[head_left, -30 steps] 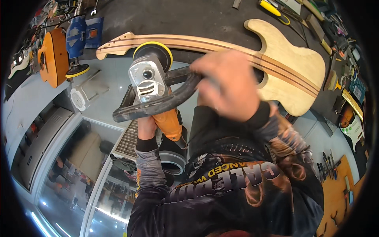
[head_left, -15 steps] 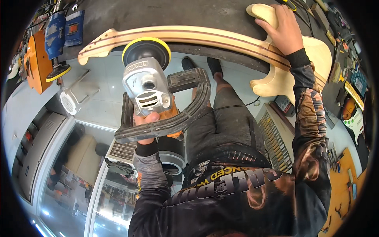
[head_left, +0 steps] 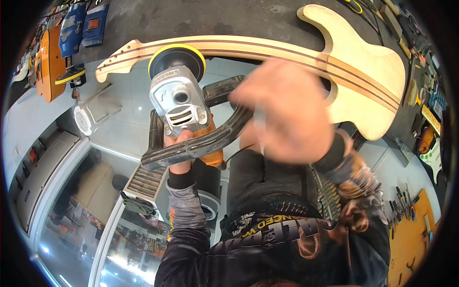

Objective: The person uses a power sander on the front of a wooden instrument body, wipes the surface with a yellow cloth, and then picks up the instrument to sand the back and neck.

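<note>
My left hand [head_left: 182,137] is wrapped round the orange grip of a polisher [head_left: 176,98]. This tool has a silver head, a black pad with a yellow rim, and a black loop handle [head_left: 203,143]. Its pad faces up, just in front of the neck of an unfinished pale wooden electric guitar [head_left: 366,71] with dark stripes. The guitar lies on the bench, headstock to the left and body to the right. My right hand [head_left: 289,115], smeared by motion, is between the loop handle and the guitar body; whether it touches the handle is unclear.
The dark bench top [head_left: 215,19] runs along the far side. At the left are a blue power tool [head_left: 72,31] and an orange guitar [head_left: 49,64]. A white stool [head_left: 86,119] stands on the floor. Tools hang on a wooden board [head_left: 413,234] at the lower right.
My right hand has let go of the guitar's upper horn and come left and nearer to me, beside the polisher's handle. The guitar has turned slightly, its body end nearer to me.
</note>
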`<state>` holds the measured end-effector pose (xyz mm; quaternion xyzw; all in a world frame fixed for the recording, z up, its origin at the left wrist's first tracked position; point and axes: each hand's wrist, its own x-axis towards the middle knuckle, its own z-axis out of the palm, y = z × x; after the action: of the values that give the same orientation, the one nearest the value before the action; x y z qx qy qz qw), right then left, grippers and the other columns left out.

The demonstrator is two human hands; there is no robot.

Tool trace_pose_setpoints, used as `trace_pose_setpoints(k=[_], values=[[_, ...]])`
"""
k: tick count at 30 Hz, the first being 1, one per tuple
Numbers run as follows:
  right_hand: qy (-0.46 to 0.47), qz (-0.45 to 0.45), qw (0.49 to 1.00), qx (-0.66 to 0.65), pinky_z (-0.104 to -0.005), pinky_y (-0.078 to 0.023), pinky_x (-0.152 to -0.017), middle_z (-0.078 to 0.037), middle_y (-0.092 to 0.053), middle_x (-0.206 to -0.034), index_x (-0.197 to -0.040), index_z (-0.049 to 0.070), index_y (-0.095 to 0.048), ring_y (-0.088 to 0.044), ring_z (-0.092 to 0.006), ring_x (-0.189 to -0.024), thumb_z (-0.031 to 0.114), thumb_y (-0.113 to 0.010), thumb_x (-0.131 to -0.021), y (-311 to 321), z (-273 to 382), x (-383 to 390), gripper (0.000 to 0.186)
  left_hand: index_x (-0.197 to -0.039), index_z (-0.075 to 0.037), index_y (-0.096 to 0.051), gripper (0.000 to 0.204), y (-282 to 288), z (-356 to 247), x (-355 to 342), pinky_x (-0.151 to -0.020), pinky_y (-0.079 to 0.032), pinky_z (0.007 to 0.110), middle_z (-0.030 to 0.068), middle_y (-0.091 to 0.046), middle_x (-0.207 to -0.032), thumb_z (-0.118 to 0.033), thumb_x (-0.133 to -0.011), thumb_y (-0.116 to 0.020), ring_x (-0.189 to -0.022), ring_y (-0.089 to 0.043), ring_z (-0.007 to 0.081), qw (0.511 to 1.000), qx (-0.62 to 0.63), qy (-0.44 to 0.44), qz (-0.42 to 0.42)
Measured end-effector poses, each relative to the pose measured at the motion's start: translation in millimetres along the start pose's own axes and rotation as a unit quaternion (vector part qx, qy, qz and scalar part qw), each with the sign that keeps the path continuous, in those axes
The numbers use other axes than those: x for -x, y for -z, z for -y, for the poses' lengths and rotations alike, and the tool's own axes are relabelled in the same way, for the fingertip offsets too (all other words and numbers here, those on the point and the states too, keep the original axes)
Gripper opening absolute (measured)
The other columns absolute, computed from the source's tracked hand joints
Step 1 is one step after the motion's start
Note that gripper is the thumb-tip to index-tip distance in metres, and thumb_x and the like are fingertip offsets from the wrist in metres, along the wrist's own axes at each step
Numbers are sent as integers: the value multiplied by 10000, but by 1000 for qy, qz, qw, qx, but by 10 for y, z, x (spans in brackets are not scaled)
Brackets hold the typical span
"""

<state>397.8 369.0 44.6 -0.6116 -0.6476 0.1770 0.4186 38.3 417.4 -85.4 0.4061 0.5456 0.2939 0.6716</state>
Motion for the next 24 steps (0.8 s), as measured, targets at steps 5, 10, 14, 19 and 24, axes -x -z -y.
trace_pose_setpoints(k=[5,10,14,19,24], values=[[4,58,998,-22,-409,-498,-848,-31,-614,-892,-991,109,-673,-620,-236,-946,459,-831,-765,-583,486,-96,446,-1386,2,-558,573,-389,-213,-19,-843,-565,324,84,-683,-1212,-125,-875,-782,-1004,-673,174,999,-7,19,36],[-20,87,996,3,-358,-469,-712,9,-596,-811,-933,125,-652,-640,-189,-830,507,-802,-813,-592,401,23,427,-1350,0,-585,520,-588,-339,74,-826,-575,322,87,-696,-1195,-106,-881,-785,-992,-683,168,997,-9,42,58],[-23,77,997,-5,-332,-452,-639,9,-584,-786,-933,134,-667,-630,-181,-730,481,-835,-780,-419,307,213,415,-1321,-2,-607,479,-818,-403,107,-813,-583,320,90,-706,-1182,-90,-885,-786,-982,-691,163,994,-18,64,87],[-40,39,998,9,-333,-434,-584,-7,-580,-758,-934,114,-676,-616,-192,-679,435,-899,-697,-157,248,515,458,-1301,-7,-635,481,-1222,-483,74,-848,-600,339,80,-732,-1130,-97,-874,-836,-993,-698,168,969,-38,142,197],[-75,15,997,28,-321,-425,-558,21,-548,-716,-929,137,-699,-600,-164,-638,439,-865,-757,40,247,686,386,-1375,6,-546,700,-1517,-498,114,-851,-606,335,83,-719,-1144,-97,-795,-923,-992,-701,173,962,-28,147,227]])
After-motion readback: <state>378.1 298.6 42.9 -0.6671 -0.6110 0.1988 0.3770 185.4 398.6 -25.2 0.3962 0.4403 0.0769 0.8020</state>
